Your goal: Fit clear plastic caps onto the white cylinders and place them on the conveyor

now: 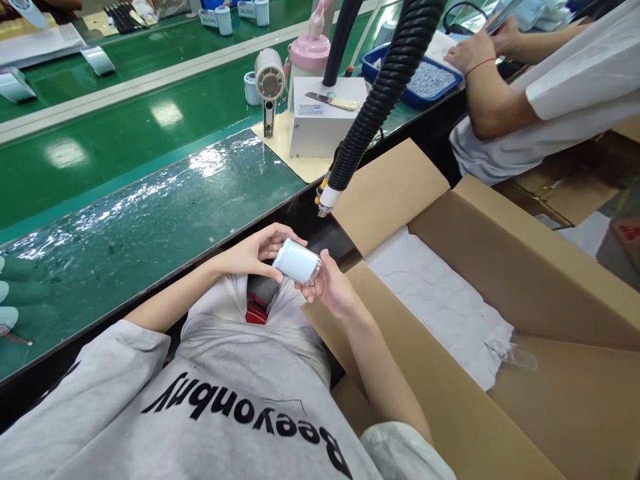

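Note:
Above my lap I hold a pale blue cylindrical housing (299,262) with a clear, shiny rim at its right end. The fingers of my left hand (257,252) grip its wider left end from above and below. My right hand (327,283) holds the clear end, thumb on the near side and fingers underneath. The housing lies tilted, its right end lower. What is inside it is hidden. Just above and to the right hangs the metal nozzle (325,211) of a black corrugated hose (377,100), apart from my hands.
An open cardboard box (560,260) with white lining (440,293) stands at my right. On the green bench are a handheld fan (270,77), a grey metal box (325,130) bearing a knife (333,101), a pink-lidded bottle (309,52) and a blue tray (433,100). A co-worker's arms (505,87) are beyond.

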A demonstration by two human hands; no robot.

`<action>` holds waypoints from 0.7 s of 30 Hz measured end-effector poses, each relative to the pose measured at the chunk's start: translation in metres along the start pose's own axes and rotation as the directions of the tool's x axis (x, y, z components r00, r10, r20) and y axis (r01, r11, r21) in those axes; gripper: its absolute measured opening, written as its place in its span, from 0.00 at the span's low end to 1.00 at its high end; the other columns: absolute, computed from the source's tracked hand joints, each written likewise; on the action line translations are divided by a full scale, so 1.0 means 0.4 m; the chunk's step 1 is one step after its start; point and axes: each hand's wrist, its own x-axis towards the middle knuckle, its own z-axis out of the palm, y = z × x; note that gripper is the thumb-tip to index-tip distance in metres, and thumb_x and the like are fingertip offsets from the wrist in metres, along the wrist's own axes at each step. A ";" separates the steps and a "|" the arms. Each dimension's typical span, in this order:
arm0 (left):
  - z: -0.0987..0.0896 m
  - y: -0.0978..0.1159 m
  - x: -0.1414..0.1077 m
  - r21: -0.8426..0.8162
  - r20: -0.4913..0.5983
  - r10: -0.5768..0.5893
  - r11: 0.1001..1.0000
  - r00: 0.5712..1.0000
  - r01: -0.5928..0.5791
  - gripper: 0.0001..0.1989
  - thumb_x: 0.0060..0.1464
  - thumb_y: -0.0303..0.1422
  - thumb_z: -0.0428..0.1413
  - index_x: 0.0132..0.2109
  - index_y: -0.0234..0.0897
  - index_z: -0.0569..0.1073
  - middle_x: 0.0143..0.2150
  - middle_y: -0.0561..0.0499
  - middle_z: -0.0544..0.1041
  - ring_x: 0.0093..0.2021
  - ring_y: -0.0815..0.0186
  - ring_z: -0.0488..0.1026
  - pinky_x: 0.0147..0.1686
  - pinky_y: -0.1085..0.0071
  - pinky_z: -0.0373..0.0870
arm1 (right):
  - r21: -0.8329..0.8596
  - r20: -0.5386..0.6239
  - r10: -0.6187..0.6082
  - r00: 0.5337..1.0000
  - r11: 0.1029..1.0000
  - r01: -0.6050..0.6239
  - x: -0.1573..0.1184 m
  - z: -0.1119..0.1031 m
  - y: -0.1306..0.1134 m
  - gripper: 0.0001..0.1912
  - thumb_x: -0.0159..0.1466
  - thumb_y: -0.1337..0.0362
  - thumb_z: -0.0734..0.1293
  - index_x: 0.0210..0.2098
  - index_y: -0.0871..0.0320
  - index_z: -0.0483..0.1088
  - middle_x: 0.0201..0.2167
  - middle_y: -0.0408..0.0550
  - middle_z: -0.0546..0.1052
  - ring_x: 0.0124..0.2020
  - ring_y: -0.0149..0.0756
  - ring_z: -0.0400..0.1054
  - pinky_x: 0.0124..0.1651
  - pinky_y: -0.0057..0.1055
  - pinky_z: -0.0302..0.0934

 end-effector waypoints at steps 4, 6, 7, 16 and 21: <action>0.037 0.019 -0.057 0.103 0.017 0.070 0.992 0.997 -0.071 0.37 0.42 0.29 0.75 0.60 0.43 0.74 0.64 0.41 0.75 0.64 0.53 0.73 0.62 0.59 0.70 | -0.068 0.104 0.021 0.994 0.998 -0.014 -0.051 0.018 0.005 0.32 0.69 0.37 0.62 0.35 0.63 0.73 0.20 0.51 0.78 0.15 0.30 0.69 0.18 0.22 0.67; 0.049 0.032 -0.078 0.169 0.030 0.089 0.981 0.996 -0.093 0.34 0.44 0.30 0.73 0.60 0.43 0.76 0.64 0.41 0.74 0.64 0.53 0.72 0.63 0.58 0.70 | -0.089 0.152 0.051 0.987 0.995 -0.038 -0.067 0.025 0.007 0.34 0.67 0.35 0.64 0.35 0.63 0.73 0.20 0.50 0.78 0.16 0.30 0.70 0.17 0.22 0.66; 0.054 0.039 -0.087 0.197 0.034 0.095 0.975 0.995 -0.100 0.33 0.45 0.30 0.73 0.59 0.43 0.77 0.64 0.41 0.74 0.64 0.53 0.72 0.62 0.59 0.70 | -0.101 0.172 0.073 0.982 0.993 -0.056 -0.072 0.028 0.008 0.35 0.66 0.33 0.64 0.35 0.64 0.73 0.21 0.50 0.78 0.16 0.30 0.70 0.17 0.22 0.66; 0.120 0.071 -0.151 0.126 -0.173 -0.075 0.987 0.982 0.098 0.32 0.49 0.32 0.70 0.61 0.41 0.73 0.60 0.43 0.75 0.53 0.59 0.78 0.48 0.68 0.78 | -0.477 0.130 -0.353 0.926 0.797 0.371 -0.099 0.012 0.064 0.41 0.61 0.29 0.64 0.59 0.54 0.67 0.48 0.59 0.79 0.37 0.42 0.79 0.34 0.37 0.77; 0.132 0.071 -0.174 -0.018 -0.179 -0.218 0.976 0.959 0.219 0.34 0.53 0.37 0.68 0.65 0.42 0.69 0.51 0.45 0.78 0.42 0.63 0.80 0.40 0.68 0.78 | -0.644 0.595 -0.644 0.481 -0.023 0.765 -0.106 -0.004 0.060 0.35 0.66 0.64 0.74 0.68 0.36 0.60 0.72 0.49 0.62 0.66 0.50 0.67 0.63 0.52 0.69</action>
